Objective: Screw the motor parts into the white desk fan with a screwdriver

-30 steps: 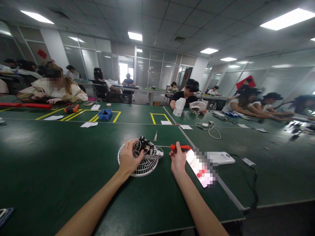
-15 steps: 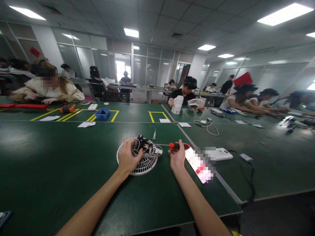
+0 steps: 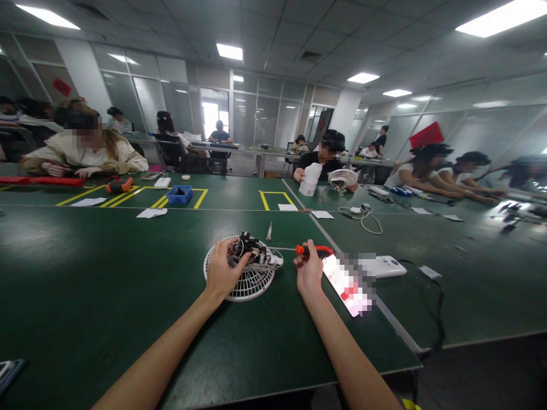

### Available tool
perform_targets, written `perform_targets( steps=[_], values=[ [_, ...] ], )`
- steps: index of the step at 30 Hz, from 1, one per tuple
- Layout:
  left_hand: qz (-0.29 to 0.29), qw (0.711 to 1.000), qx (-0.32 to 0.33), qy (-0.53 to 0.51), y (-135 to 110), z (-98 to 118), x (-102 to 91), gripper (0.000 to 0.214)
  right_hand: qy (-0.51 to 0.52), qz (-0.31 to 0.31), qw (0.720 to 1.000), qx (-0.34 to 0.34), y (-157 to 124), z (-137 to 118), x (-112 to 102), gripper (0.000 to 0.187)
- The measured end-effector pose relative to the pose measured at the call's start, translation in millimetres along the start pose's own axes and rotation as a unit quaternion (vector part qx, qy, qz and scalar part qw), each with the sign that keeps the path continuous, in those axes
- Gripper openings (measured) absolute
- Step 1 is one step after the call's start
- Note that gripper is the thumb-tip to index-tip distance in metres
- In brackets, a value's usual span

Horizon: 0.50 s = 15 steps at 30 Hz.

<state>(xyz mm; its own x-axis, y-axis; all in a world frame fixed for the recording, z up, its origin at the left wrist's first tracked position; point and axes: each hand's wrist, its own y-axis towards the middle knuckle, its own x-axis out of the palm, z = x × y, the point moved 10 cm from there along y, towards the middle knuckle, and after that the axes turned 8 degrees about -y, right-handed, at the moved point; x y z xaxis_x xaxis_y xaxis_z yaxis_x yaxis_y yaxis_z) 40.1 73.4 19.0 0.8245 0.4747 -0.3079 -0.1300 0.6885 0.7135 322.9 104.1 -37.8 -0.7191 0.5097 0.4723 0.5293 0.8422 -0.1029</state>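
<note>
A white fan grille lies on the green table, with a black motor assembly and loose wires on top of it. My left hand is wrapped round the near left side of the motor assembly. In my right hand is a red and black screwdriver, its shaft pointing left at the motor; the tip is hard to make out against the parts. Beyond the grille a small pointed clear tube lies on the table. Under the screwdriver handle lies a lit phone.
A white device with a dark strap lies to the right. Further off are a coiled white cable, a blue bin, paper slips and yellow tape marks. Across the table a person holds white fan parts.
The screwdriver handle has turned a little in my right hand, showing more red. My left hand stays on the motor assembly. The view has shifted slightly.
</note>
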Motion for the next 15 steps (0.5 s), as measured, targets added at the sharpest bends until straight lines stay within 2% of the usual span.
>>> perform_targets(
  steps=[4, 6, 11, 13, 15],
  values=[
    [0.001, 1.0, 0.001, -0.002, 0.6, 0.1, -0.7, 0.038, 0.028, 0.015, 0.999, 0.031, -2.3, 2.6, -3.6, 0.021],
    [-0.001, 1.0, 0.002, 0.001, 1.6, 0.7, -1.4, 0.039, 0.03, 0.011, 0.999, 0.037, -1.4, 3.5, -3.2, 0.019],
    [-0.007, 1.0, 0.008, 0.023, 5.1, 4.3, -4.9, 0.036, 0.008, -0.007, 1.0, 0.001, 1.4, 1.7, 1.4, 0.033],
    [-0.008, 0.999, 0.002, 0.032, 6.3, 4.1, -6.5, 0.036, 0.009, -0.006, 1.0, 0.003, 0.3, 5.0, 2.2, 0.04],
    [-0.01, 0.999, -0.004, 0.038, 7.2, 3.7, -7.6, 0.037, 0.02, -0.015, 0.999, 0.02, -2.2, 9.9, 4.6, 0.039]
  ],
)
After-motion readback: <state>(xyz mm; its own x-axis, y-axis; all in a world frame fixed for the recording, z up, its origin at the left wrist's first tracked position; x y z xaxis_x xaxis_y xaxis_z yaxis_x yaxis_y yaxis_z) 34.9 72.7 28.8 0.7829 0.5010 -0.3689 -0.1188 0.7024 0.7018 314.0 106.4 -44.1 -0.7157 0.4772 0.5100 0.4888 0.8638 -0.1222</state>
